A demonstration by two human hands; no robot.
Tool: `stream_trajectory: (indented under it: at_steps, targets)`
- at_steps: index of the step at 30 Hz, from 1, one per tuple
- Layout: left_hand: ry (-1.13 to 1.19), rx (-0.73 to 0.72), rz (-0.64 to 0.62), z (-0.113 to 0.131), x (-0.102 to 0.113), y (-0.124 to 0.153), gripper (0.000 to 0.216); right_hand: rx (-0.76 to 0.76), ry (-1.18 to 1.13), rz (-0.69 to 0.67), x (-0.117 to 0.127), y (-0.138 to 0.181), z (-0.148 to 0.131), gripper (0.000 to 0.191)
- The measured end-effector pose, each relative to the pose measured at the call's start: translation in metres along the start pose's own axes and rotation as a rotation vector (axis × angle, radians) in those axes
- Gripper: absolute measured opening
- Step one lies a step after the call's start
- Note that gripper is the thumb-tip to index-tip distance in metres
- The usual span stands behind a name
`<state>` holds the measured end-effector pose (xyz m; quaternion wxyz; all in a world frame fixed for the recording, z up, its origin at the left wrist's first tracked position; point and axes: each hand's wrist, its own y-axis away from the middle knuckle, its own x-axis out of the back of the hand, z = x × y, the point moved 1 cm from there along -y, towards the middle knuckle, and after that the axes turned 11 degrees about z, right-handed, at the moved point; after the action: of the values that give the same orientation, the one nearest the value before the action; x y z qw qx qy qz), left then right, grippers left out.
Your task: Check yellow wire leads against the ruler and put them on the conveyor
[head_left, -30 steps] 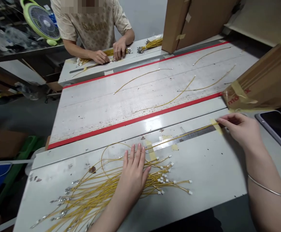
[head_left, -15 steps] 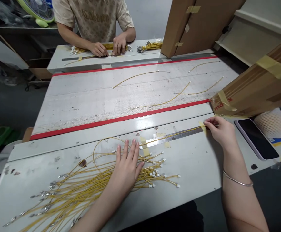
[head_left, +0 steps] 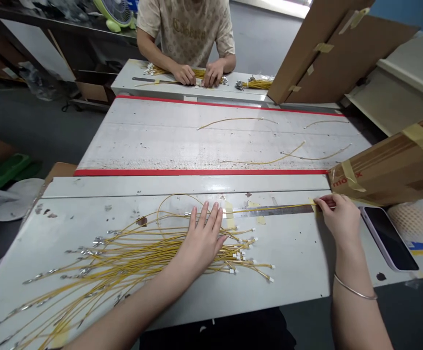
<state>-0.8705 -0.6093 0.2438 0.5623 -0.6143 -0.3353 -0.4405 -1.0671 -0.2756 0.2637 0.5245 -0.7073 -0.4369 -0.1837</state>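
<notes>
- The left hand (head_left: pixel 200 240) lies flat, fingers spread, on the wire bundle (head_left: pixel 124 257) at the near middle of the table (head_left: pixel 298 262).
- The right hand (head_left: pixel 337 218) pinches the right end of a single wire (head_left: pixel 269 209) lying along the taped ruler (head_left: pixel 287 211).
- A phone (head_left: pixel 388 238) lies just right of that hand, and a cardboard box (head_left: pixel 389 165) crowds its far side.
- Bare tabletop runs from the ruler to the near edge.
- The belt (head_left: pixel 153 146) beyond carries loose wires.

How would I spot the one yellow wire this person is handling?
On the grey metal bench nearest the camera, find the steel ruler taped flat. One thin yellow wire lies stretched along it, its end pinched by the right hand. Unlike the loose pile of yellow wires under the left hand, it runs straight and alone.
</notes>
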Motion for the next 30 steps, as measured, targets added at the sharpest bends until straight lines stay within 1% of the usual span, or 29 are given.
stream_trajectory:
  at_steps: [1, 2, 3, 4, 5, 7, 8, 10, 11, 13, 21, 30]
  targets:
    - [0.000, -0.001, 0.001, 0.000, 0.000, 0.000, 0.056, 0.089, -0.012, 0.055, -0.001, 0.004, -0.015, 0.032]
    - [0.001, -0.004, 0.003, 0.000, 0.000, 0.000, 0.056, 0.183, -0.054, 0.078, -0.002, 0.008, -0.034, 0.029]
    - [0.001, -0.006, 0.003, 0.000, 0.000, 0.000, 0.056, 0.272, -0.129, 0.054, -0.004, 0.015, -0.055, 0.026]
    - [0.001, -0.007, 0.004, 0.000, 0.000, 0.000, 0.056, 0.357, -0.242, -0.042, -0.006, 0.022, -0.078, 0.023]
    - [0.001, -0.008, 0.003, 0.000, 0.000, 0.000, 0.056, 0.427, -0.366, -0.178, -0.010, 0.029, -0.101, 0.019]
    - [-0.003, -0.006, 0.009, 0.000, 0.000, 0.000, 0.056, 0.486, -0.546, -0.405, -0.017, 0.041, -0.143, 0.016]
    - [-0.006, -0.003, 0.013, 0.000, 0.000, 0.001, 0.055, 0.502, -0.594, -0.498, -0.021, 0.046, -0.159, 0.015]
    - [-0.008, 0.002, 0.017, 0.000, 0.000, 0.001, 0.055, 0.524, -0.612, -0.628, -0.028, 0.052, -0.180, 0.013]
    - [-0.007, 0.003, 0.015, 0.000, -0.001, 0.001, 0.055, 0.532, -0.596, -0.671, -0.032, 0.054, -0.185, 0.012]
    - [-0.005, 0.004, 0.008, 0.000, -0.001, 0.002, 0.055, 0.538, -0.556, -0.714, -0.036, 0.057, -0.189, 0.011]
    - [-0.032, -0.036, 0.000, -0.002, -0.001, 0.003, 0.056, 0.596, -0.525, -0.766, -0.039, 0.056, -0.183, 0.014]
    - [-0.051, -0.035, -0.007, -0.001, 0.000, 0.003, 0.054, 0.621, -0.519, -0.752, -0.040, 0.055, -0.183, 0.015]
